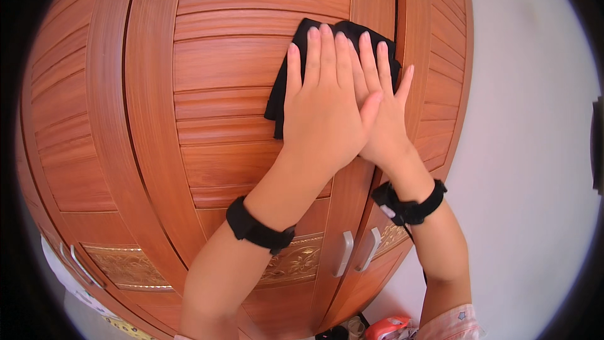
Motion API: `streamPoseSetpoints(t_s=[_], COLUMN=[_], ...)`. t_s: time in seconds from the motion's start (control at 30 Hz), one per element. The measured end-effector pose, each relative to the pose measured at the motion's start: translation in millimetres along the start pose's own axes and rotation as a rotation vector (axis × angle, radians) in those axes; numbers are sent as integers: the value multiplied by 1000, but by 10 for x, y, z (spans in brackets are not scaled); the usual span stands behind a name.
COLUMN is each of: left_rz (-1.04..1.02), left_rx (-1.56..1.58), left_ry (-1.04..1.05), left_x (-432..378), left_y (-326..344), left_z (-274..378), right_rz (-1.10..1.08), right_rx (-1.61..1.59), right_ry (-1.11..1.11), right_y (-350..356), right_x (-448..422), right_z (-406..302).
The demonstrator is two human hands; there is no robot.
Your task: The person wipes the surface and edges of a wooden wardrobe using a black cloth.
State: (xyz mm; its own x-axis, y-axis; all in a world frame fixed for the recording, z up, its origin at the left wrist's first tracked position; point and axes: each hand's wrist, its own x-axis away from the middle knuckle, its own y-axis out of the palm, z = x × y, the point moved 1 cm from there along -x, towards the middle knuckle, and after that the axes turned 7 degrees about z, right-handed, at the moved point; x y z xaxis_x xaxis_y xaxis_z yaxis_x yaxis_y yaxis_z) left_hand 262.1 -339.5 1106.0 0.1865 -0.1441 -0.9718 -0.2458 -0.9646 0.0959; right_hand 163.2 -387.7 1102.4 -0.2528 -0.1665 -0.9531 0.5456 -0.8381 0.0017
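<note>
A folded black cloth lies flat against the reddish-brown wooden door of a wardrobe, beside the seam between two doors. My left hand presses on it with straight fingers and the palm down. Just right of it, my right hand is spread, its fingers over the cloth and its little finger beyond the cloth's right edge. The left hand partly covers the right one, and its thumb crosses over it. Neither hand curls around the cloth. Most of the cloth is hidden beneath the hands.
Two metal handles flank the door seam below my wrists. Gold patterned panels run across the lower doors. Each wrist wears a black strap. A pale wall stands to the right; a red plastic bag lies at the bottom.
</note>
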Motion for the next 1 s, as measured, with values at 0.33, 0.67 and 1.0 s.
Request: streamPoseSetpoints(t_s=[0.33, 0.67, 1.0], left_rz=[-538, -21, -542], left_rx=[137, 5, 148], left_ry=[-120, 19, -213], left_x=[1780, 456, 2388], left_y=[-397, 220, -364], left_z=[704, 377, 824], right_rz=[-515, -107, -530], right_rx=[-206, 40, -218], right_ry=[-74, -120, -47], right_y=[-372, -42, -437], right_x=[1982, 634, 2393], right_z=[-324, 206, -410])
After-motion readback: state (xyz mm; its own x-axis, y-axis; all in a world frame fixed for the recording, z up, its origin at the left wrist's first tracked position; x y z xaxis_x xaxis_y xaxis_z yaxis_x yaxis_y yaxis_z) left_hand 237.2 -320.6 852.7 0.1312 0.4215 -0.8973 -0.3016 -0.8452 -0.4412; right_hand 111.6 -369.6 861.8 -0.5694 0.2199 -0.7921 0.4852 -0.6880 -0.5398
